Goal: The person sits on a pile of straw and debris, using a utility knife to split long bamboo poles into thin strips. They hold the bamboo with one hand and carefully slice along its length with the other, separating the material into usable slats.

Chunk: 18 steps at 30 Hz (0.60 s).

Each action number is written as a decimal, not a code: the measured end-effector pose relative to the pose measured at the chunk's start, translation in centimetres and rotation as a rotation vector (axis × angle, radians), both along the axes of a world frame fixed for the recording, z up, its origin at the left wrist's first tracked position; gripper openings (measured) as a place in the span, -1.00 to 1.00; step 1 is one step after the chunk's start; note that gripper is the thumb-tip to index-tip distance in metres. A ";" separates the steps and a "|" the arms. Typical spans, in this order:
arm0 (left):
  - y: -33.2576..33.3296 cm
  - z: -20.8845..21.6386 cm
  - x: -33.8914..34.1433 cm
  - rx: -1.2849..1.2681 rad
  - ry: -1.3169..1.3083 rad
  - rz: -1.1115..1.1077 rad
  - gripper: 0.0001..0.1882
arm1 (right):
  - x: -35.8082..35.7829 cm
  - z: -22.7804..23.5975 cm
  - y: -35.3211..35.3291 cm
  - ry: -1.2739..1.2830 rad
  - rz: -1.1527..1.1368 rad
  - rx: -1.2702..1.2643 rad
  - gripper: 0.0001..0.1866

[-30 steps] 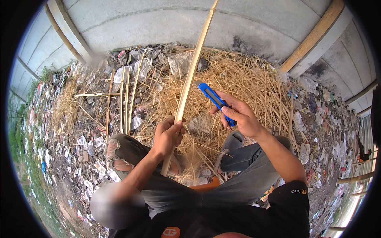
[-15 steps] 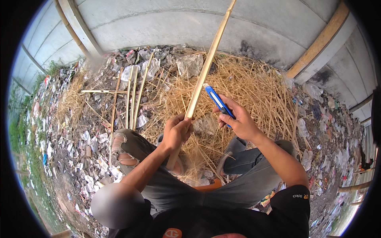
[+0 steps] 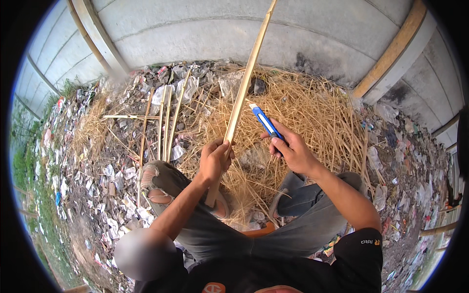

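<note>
Left hand [image 3: 214, 161] grasping pale strip [image 3: 241, 99] near lower end; right hand [image 3: 296, 153] clasping cutter [image 3: 264, 120].

A black, short-sleeved shirt [image 3: 303, 274] carries a rounded orange badge [image 3: 214, 288] with a white emblem, and small white-and-orange print [image 3: 370, 241] on the right sleeve [image 3: 359, 254]. The faded dark-grey trousers [image 3: 215, 241] are ripped at the left knee [image 3: 159, 197], pale threads [image 3: 151, 186] fraying around the tear. The footwear [image 3: 273, 205] is greyish; left hand [image 3: 214, 161] and right hand [image 3: 295, 150] are bare.
</note>
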<state>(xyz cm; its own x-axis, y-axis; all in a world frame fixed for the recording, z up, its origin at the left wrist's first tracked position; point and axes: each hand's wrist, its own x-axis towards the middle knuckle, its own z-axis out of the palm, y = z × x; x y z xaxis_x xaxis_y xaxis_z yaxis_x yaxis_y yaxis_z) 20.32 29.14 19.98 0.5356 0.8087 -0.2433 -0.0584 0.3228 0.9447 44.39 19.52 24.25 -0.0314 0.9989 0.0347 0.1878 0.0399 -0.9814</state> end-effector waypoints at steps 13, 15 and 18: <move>0.0 -0.1 0.0 -0.001 -0.022 0.004 -0.63 | 0.3 1.2 -0.8 0.055 0.032 0.028 -0.31; 0.0 -0.1 0.0 0.003 -0.019 0.000 -0.63 | 0.6 1.1 -0.6 0.068 0.048 0.036 -0.31; 0.0 -0.4 0.0 0.007 -0.009 -0.010 -0.63 | 0.8 0.8 -0.8 0.162 0.056 0.011 -0.31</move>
